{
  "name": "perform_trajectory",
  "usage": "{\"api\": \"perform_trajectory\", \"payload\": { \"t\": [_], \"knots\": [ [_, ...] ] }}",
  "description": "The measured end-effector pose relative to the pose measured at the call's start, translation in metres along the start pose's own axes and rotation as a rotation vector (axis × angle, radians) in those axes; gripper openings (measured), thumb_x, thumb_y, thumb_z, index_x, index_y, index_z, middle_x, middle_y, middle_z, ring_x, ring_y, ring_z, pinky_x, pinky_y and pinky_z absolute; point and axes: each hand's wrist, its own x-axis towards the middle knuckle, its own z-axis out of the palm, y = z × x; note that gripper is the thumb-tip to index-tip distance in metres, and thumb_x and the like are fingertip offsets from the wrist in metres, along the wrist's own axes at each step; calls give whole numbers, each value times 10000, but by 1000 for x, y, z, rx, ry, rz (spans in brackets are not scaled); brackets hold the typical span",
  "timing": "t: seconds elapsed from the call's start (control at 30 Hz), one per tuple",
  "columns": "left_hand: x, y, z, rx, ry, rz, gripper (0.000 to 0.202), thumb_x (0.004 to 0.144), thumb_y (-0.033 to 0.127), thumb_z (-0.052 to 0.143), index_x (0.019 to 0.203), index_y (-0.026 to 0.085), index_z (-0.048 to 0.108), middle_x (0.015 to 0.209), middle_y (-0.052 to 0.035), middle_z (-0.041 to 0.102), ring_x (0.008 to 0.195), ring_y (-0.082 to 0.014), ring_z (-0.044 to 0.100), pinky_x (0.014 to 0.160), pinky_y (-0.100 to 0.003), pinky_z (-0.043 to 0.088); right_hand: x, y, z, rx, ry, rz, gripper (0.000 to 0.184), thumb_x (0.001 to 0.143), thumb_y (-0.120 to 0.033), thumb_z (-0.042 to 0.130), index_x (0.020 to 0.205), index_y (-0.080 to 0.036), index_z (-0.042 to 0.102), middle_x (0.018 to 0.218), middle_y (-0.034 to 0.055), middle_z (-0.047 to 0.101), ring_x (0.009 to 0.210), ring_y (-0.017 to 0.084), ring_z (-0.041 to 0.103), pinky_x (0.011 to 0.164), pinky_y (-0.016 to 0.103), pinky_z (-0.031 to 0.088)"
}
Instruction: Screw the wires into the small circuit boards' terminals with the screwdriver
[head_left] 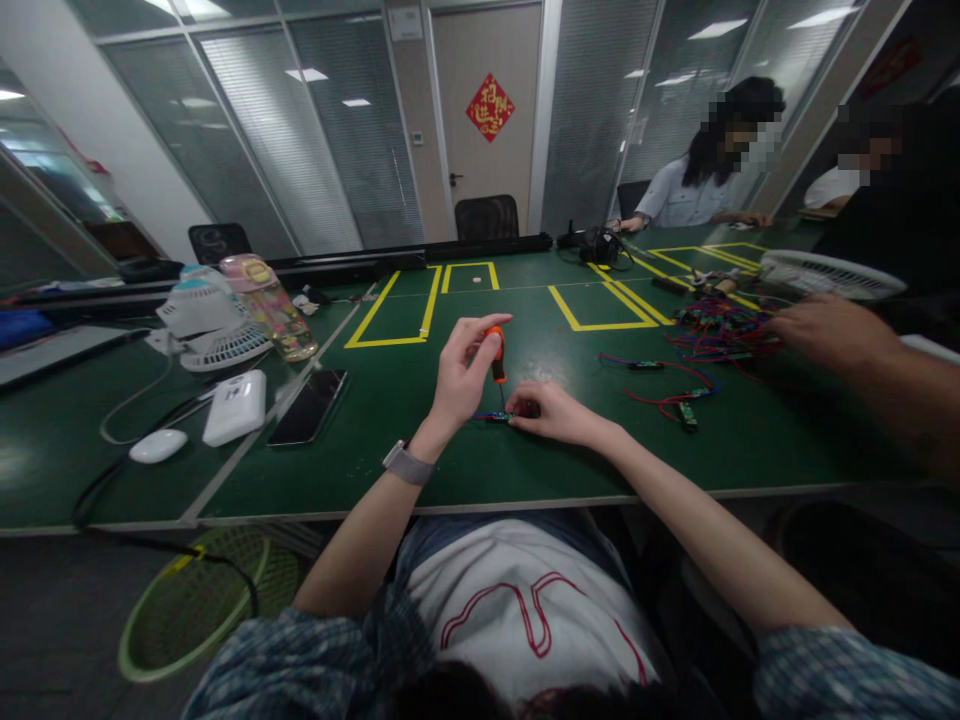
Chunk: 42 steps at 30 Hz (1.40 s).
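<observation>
My left hand (463, 370) is closed around the orange and black handle of a screwdriver (499, 362). The screwdriver stands nearly upright, its thin shaft reaching down to a small green circuit board (498, 417) on the table. My right hand (553, 412) pinches that board at its right end, fingers curled over it and hiding part of it. Thin coloured wires come out of the board's left end. Whether the tip sits in a screw is too small to tell. To the right lie two more wired boards, one dark (645, 365) and one green (686, 416).
A tangle of red and blue wires (716, 322) lies at the right, with another person's hand (814, 325) beside it. Leftward on the green table (420, 480) are a phone (308, 407), a white power bank (235, 407), a bottle (274, 310) and a fan (225, 345).
</observation>
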Motion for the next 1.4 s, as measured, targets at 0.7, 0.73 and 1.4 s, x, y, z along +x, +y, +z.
{"api": "perform_trajectory", "payload": {
  "t": [0.7,0.73,1.4],
  "knots": [
    [3,1,0,-28,47,-3,117,882,229,641,983,209,696,908,-21,620,789,-108,603,669,-214,496,0,3,2,-5,-1,1,88,773,-112,686,856,-140,689,739,12,616,642,125,557,607,230,426],
    [3,0,1,-16,55,-6,107,866,233,663,966,211,697,906,-18,614,780,-105,593,661,-212,487,0,3,2,-6,-1,1,88,771,-110,686,853,-141,689,740,12,617,643,125,557,608,230,426],
    [2,1,-2,-13,49,-1,207,954,257,533,1060,232,710,1009,-43,645,862,-124,620,742,-244,514,0,2,1,18,10,5,79,776,-112,688,851,-135,688,738,13,620,643,123,559,617,229,431]
  ]
}}
